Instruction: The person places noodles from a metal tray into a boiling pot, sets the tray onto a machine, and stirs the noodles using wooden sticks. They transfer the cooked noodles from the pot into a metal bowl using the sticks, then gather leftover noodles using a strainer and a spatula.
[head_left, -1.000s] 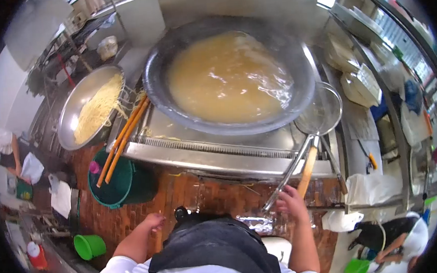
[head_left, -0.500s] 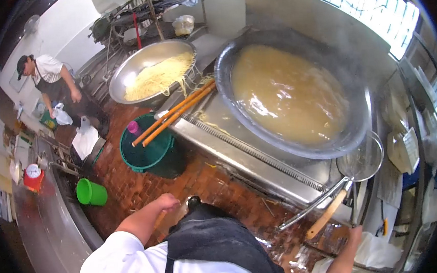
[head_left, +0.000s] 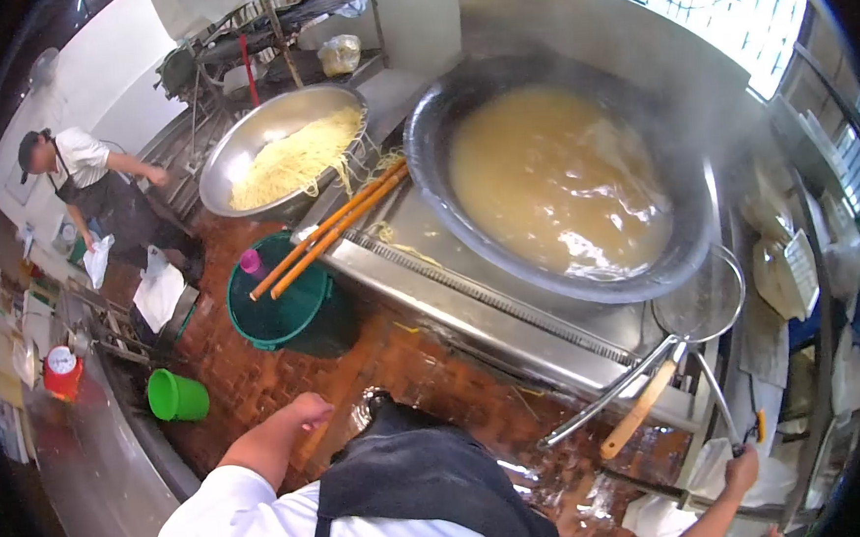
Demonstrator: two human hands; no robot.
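Note:
My left hand [head_left: 311, 411] hangs loosely curled over the wet floor in front of my dark apron [head_left: 423, 476], with nothing showing in it. At the lower right, my right hand [head_left: 743, 471] is closed round the dark grip of a metal-shafted tool [head_left: 719, 398]. The tool's far end lies beside a round wire strainer [head_left: 737, 304]; its head I cannot make out. A wooden handle [head_left: 645, 408] and a metal rod [head_left: 596, 411] stick out over the stove edge. Behind them, a large dark wok [head_left: 426, 210] holds steaming, cloudy liquid [head_left: 552, 172].
A steel bowl [head_left: 222, 168] of yellow noodles [head_left: 300, 158] stands left of the wok. Long wooden sticks [head_left: 334, 230] bridge the stove and a teal bucket [head_left: 281, 327]. A co-worker [head_left: 110, 190] holds a white bag. A green bucket [head_left: 177, 395] and a scale [head_left: 62, 370] are at left.
My right hand has moved right, and the tool's shaft has swung right with it. My left hand has shifted slightly left and down. The whole view has moved a little.

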